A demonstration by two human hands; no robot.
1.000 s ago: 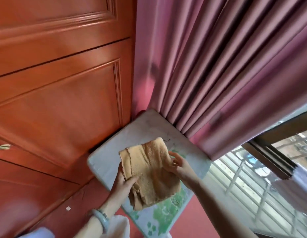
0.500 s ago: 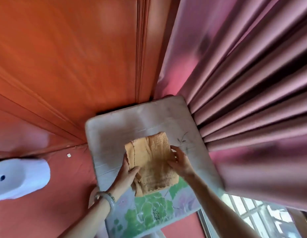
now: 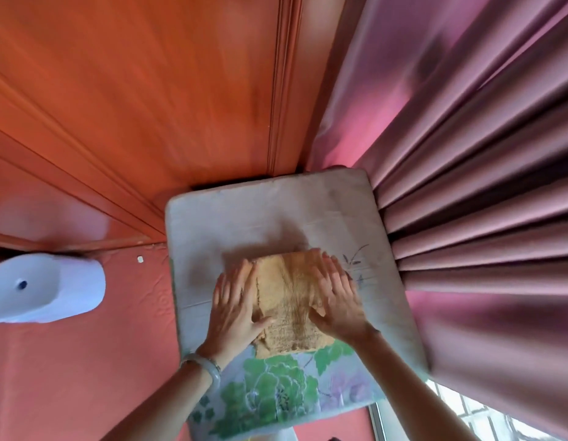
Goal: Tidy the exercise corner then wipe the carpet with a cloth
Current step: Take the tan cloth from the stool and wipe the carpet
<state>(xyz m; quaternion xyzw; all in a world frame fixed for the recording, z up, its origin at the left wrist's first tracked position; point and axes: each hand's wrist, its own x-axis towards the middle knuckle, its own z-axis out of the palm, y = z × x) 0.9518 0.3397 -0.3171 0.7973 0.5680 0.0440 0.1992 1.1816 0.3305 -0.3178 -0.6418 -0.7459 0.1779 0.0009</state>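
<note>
Cloth: I see the folded tan cloth point(image 3: 287, 300) lying flat on the pale mat point(image 3: 244, 218), near its middle, with its near edge at the green flower print.
Left hand: the left hand point(image 3: 236, 308) lies flat, fingers straight and slightly spread, pressing on the cloth's left edge. The thumb rests on the cloth and the outer fingers reach onto the mat.
Right hand: the right hand point(image 3: 339, 300) is also flat and spread, pressing the cloth's right side, fingertips at its far corner.
Cloth against hands: it sits under and between both palms, and a bare strip shows between the thumbs.
Mat: it lies on the red carpet point(image 3: 85, 361), far edge by the wooden door point(image 3: 149, 106), right edge touching the pink curtain point(image 3: 467, 186).
Wrist: a pale bangle point(image 3: 209, 366) circles the left wrist.
White object point(image 3: 44, 288): on the carpet, well left of the mat; I cannot tell what it is.
</note>
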